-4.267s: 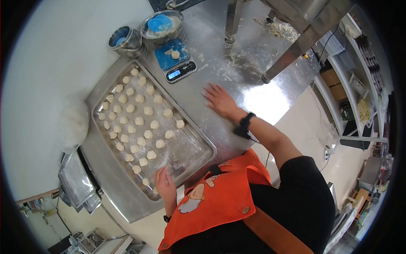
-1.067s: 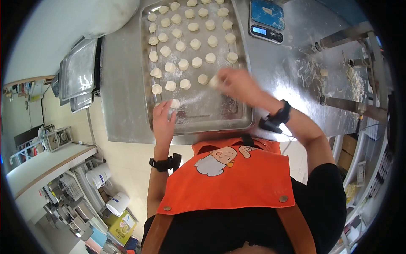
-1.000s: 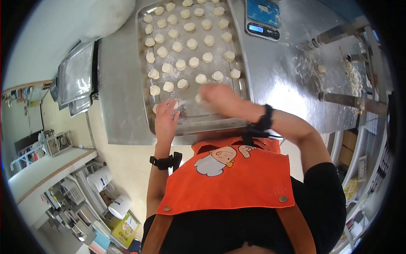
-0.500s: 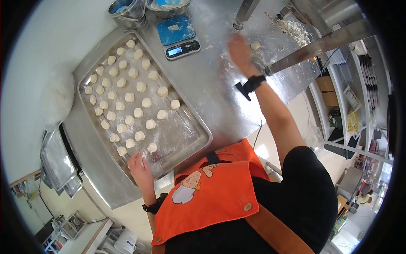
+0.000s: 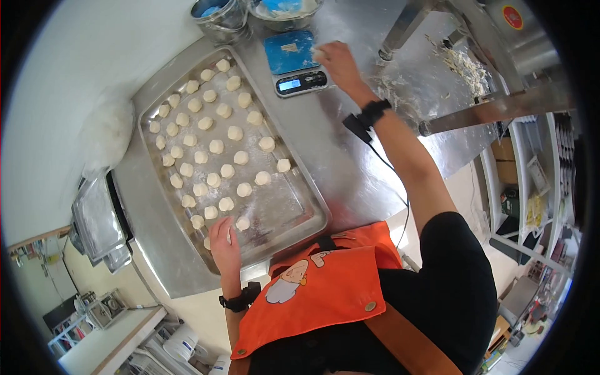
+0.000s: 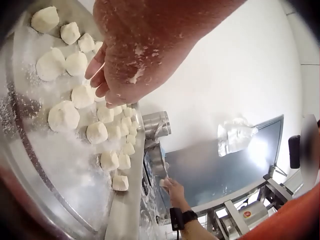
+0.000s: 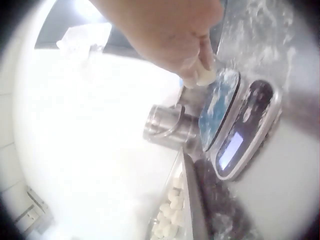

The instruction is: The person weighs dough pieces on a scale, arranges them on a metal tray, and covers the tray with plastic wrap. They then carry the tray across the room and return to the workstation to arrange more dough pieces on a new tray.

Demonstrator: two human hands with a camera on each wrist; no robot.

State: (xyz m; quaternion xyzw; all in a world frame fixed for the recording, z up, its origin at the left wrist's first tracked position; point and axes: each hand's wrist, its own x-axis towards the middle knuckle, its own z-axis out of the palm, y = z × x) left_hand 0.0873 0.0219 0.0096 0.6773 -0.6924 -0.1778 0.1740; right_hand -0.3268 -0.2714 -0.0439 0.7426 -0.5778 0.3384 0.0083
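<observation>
My right hand pinches a pale dough piece beside the blue platform of the scale; in the right wrist view the dough shows between thumb and fingers, just over the platform's edge. The scale's display is lit, and a small dough scrap lies on the blue top. My left hand is at the near left corner of the metal tray, fingers relaxed among dough pieces. From the left wrist view, the left hand hangs over rows of dough.
Behind the scale stand a metal bowl and a metal pail. Metal legs of a stand rise at the right, with dough scraps between them. A plastic bag lies left of the tray.
My right hand has moved left from the table near the stand's leg to the scale, now with a dough piece in its fingers. The left hand stays at the tray's near corner.
</observation>
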